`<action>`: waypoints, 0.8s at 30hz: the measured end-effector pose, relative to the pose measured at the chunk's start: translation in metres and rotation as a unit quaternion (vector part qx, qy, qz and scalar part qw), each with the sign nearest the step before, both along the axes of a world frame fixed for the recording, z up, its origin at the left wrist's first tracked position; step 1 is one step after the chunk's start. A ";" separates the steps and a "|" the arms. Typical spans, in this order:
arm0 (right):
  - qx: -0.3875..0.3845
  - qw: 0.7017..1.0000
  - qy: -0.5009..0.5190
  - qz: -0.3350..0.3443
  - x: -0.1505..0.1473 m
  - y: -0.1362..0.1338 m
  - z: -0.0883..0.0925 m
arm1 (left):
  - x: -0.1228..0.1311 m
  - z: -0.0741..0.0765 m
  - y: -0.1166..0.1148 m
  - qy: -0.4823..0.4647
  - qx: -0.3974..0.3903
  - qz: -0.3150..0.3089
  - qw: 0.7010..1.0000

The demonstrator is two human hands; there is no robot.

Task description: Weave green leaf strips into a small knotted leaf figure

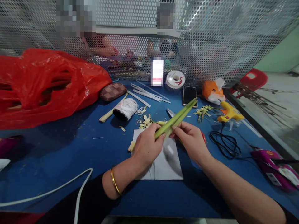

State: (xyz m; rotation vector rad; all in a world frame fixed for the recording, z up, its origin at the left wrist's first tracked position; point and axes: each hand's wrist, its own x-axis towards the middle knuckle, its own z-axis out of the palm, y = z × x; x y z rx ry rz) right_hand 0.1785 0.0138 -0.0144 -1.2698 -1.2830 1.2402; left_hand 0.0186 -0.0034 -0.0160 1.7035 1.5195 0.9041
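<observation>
My left hand (147,146) is closed around the lower part of a long green leaf strip (179,115), whose pale butt end sticks out below the hand. My right hand (191,140) pinches the same leaf a little farther up, fingers pressed together on it. The leaf slants up to the right over a grey sheet (163,165) lying on the blue table (70,149). Something red (203,137) shows behind my right hand. A gold bangle is on my left wrist.
A big red plastic bag (44,84) fills the left. Nearby lie a spool of white thread (126,109), white strips (147,91), a ribbon roll (175,80), a phone (189,95), a yellow glue gun (230,113) with black cord (224,143), leaf scraps (147,121), and a white cable (58,186). Perforated metal screen behind; people beyond it.
</observation>
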 end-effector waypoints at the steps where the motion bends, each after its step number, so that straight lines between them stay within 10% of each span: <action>1: 0.009 1.000 -0.014 0.011 -0.001 0.000 -0.001 | -0.001 0.000 0.001 0.005 0.003 -0.001 1.000; 24: 0.056 0.998 -0.019 0.024 -0.002 -0.002 -0.003 | 0.002 0.004 0.003 -0.084 -0.070 -0.002 0.994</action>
